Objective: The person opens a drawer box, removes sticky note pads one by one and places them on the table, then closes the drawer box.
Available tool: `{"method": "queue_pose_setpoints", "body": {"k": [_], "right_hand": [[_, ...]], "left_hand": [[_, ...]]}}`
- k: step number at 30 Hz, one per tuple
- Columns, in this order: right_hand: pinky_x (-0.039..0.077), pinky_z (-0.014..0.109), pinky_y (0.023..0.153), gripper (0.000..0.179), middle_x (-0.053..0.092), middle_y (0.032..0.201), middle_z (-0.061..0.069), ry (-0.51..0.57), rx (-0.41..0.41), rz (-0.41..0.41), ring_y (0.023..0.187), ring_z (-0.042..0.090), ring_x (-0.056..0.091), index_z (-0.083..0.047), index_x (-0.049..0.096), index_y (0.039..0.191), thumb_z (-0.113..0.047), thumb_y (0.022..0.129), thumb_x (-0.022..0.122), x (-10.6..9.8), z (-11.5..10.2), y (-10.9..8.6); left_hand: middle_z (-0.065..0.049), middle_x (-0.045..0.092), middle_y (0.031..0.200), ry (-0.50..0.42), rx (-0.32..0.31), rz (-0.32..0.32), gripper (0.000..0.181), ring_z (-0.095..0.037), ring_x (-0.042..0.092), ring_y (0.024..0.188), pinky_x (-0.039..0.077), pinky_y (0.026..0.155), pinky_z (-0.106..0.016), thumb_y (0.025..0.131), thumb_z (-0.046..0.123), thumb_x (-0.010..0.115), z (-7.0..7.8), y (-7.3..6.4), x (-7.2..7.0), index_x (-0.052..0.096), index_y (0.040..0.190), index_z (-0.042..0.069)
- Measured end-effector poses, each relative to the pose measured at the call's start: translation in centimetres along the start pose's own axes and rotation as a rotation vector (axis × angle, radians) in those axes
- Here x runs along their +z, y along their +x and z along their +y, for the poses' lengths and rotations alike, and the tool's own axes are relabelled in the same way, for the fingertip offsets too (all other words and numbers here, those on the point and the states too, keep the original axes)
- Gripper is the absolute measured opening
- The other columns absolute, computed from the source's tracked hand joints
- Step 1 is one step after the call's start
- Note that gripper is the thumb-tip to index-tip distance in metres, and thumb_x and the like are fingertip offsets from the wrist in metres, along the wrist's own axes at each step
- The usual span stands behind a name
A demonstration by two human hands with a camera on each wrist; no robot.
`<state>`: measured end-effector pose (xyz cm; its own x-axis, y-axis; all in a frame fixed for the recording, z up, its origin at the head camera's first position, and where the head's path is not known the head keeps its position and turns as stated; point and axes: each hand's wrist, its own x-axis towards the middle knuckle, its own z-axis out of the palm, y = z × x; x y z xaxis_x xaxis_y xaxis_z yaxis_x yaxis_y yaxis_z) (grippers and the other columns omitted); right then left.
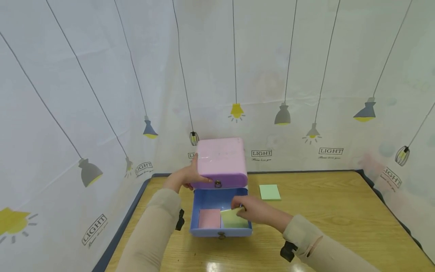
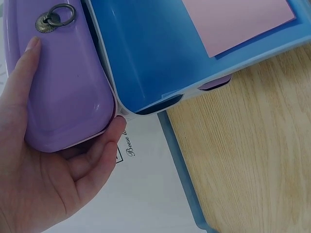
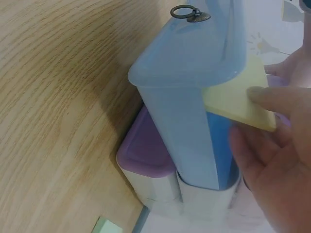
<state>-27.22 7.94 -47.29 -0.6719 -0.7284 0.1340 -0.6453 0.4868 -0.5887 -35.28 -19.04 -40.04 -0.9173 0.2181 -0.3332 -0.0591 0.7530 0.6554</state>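
A small drawer box (image 1: 221, 155) has a pink top, a purple upper drawer (image 1: 204, 183) and a blue drawer (image 1: 206, 197) pulled out below it. My left hand (image 1: 186, 176) grips the box's left side, its thumb across the purple front near the ring pull (image 2: 56, 18) and other fingers curled around the side. With thumb and fingers, my right hand (image 1: 259, 211) pinches a yellow sticky note pad (image 3: 238, 97) by its edge. The pad is tilted over the right part of the blue drawer. Beside it in the drawer lies a pink sticky note pad (image 1: 209, 219).
A green sticky note pad (image 1: 270, 192) lies on the wooden table (image 1: 326, 211) right of the box. Another purple drawer (image 3: 148, 145) is below the blue one. Behind stands a white wall covering (image 1: 217, 75) printed with lamps.
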Motion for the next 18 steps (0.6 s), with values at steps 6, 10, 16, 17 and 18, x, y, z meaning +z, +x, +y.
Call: {"method": "queue_pose_setpoints", "body": {"k": [6,10,16,17,18], "right_hand": [[0.054,0.028,0.078,0.017,0.066,0.102,-0.001,0.016,-0.073,0.089,0.097,0.016,0.063,-0.012,0.063,0.103,-0.002,0.09,0.068,-0.5,-0.2,-1.2],[0.052,0.027,0.072,0.017,0.066,0.102,-0.002,0.015,-0.075,0.156,0.089,0.011,0.061,-0.013,0.064,0.104,-0.004,0.091,0.068,-0.9,0.0,-2.2],[0.047,0.023,0.06,0.022,0.064,0.093,-0.007,-0.035,-0.147,0.293,0.072,0.004,0.05,-0.015,0.065,0.095,0.004,0.085,0.071,-1.8,1.5,-3.3],[0.047,0.023,0.059,0.024,0.064,0.092,-0.007,-0.038,-0.166,0.312,0.072,0.004,0.051,-0.015,0.066,0.093,0.006,0.084,0.072,-2.0,1.8,-3.5],[0.047,0.022,0.059,0.024,0.064,0.09,-0.007,-0.035,-0.18,0.326,0.073,0.004,0.051,-0.015,0.067,0.092,0.007,0.083,0.072,-2.2,2.1,-3.7]], "left_hand": [[-0.032,0.03,0.146,0.011,0.001,-0.003,0.132,-0.032,0.063,0.082,0.056,0.058,-0.038,0.076,0.042,0.081,-0.1,0.2,0.1,-0.025,0.151,0.022],[-0.031,0.029,0.146,0.013,0.006,0.0,0.132,-0.033,0.063,0.086,0.056,0.058,-0.039,0.076,0.042,0.082,-0.1,0.3,0.2,-0.025,0.151,0.022],[-0.029,0.027,0.149,0.012,0.009,0.009,0.132,-0.033,0.062,0.085,0.056,0.056,-0.037,0.076,0.044,0.082,-0.1,0.3,0.3,-0.025,0.151,0.023],[-0.029,0.026,0.149,0.011,0.011,0.009,0.132,-0.033,0.062,0.085,0.055,0.055,-0.037,0.076,0.044,0.082,-0.2,0.3,0.3,-0.025,0.151,0.023],[-0.029,0.026,0.149,0.011,0.01,0.008,0.132,-0.032,0.062,0.084,0.055,0.055,-0.037,0.076,0.043,0.082,-0.2,0.3,0.3,-0.025,0.151,0.023]]}}
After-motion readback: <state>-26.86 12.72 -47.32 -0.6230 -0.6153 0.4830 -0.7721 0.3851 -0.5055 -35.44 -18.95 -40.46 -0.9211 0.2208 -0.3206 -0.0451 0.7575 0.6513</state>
